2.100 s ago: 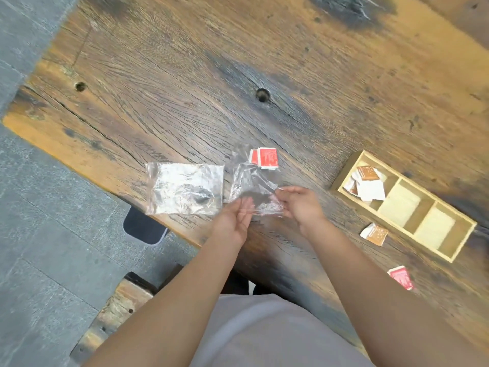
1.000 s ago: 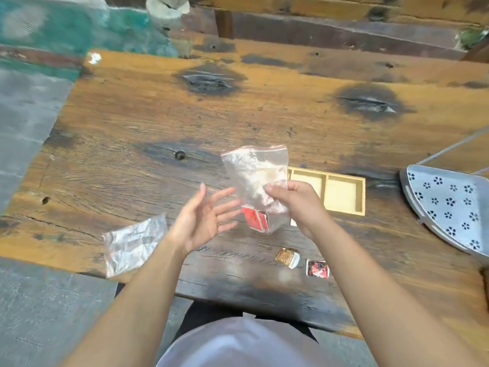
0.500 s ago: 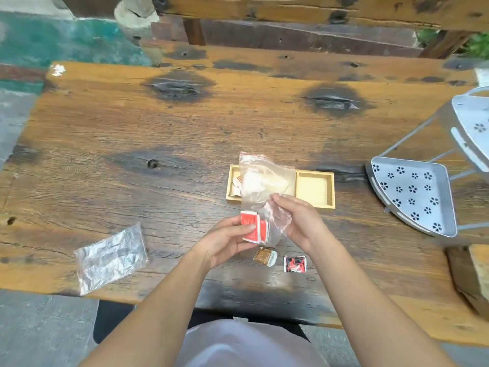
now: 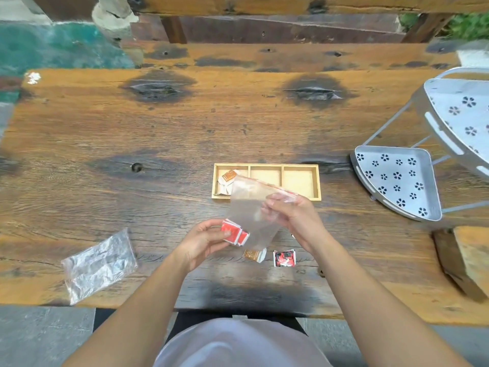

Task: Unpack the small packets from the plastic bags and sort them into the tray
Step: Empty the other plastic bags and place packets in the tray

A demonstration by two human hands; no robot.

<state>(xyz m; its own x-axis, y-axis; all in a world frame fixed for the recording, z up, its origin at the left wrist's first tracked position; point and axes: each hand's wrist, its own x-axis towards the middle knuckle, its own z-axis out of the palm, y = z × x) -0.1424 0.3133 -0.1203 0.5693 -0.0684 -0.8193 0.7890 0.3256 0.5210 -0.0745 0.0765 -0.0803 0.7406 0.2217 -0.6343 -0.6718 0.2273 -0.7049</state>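
Observation:
My right hand (image 4: 293,221) grips a clear plastic bag (image 4: 251,207) and holds it up above the table. My left hand (image 4: 203,241) pinches red packets (image 4: 234,232) at the bag's lower end. A wooden tray (image 4: 266,166) with three compartments lies just beyond the hands; its left compartment holds orange and white packets (image 4: 227,180), the other two look bare. On the table below my hands lie an orange packet (image 4: 255,255) and a red-and-black packet (image 4: 284,258).
A second, flattened clear bag (image 4: 98,264) lies near the table's front edge on the left. A grey perforated metal rack (image 4: 397,181) stands at the right. A wooden block (image 4: 468,258) sits at the right front edge.
My right hand lifted the bag off the table and held it upright. My left hand came in and took hold of the red packets at its lower end. The camera view swung toward the tray.

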